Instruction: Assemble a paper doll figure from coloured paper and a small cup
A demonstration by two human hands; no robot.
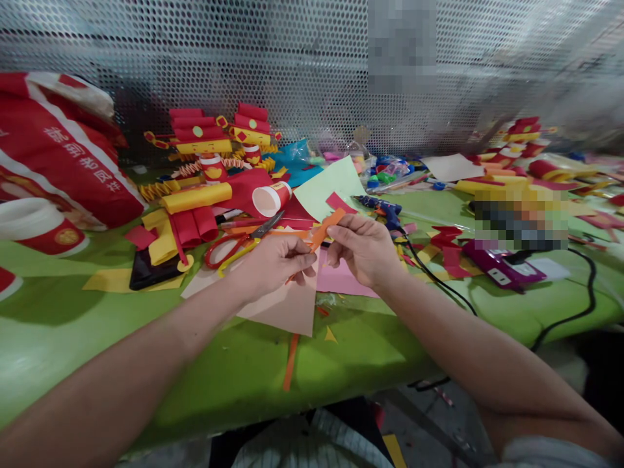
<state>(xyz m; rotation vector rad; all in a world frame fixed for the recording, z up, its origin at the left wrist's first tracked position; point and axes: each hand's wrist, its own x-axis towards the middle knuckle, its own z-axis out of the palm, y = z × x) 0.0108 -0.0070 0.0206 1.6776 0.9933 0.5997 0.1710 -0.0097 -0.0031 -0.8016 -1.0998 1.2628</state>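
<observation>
Both hands pinch an orange paper strip (325, 229) above the middle of the table. My right hand (363, 246) grips its upper end between thumb and fingers. My left hand (273, 261) has thumb and fingers closed at its lower end. Under them lie a beige paper sheet (287, 305) and a pink sheet (341, 276). Just left of my left hand are red-handled scissors (234, 242) with their blades pointing away, beside a yellow-handled tool (238, 259). Another orange strip (291, 364) hangs toward the table's front edge.
A red paper cup (272, 198) lies tipped over near a pale green sheet (326, 190). Behind it stand paper figures (199, 136). A glue gun (383, 207) trails a black cable on the right, near a purple power strip (504, 265). A phone (153, 270) lies left.
</observation>
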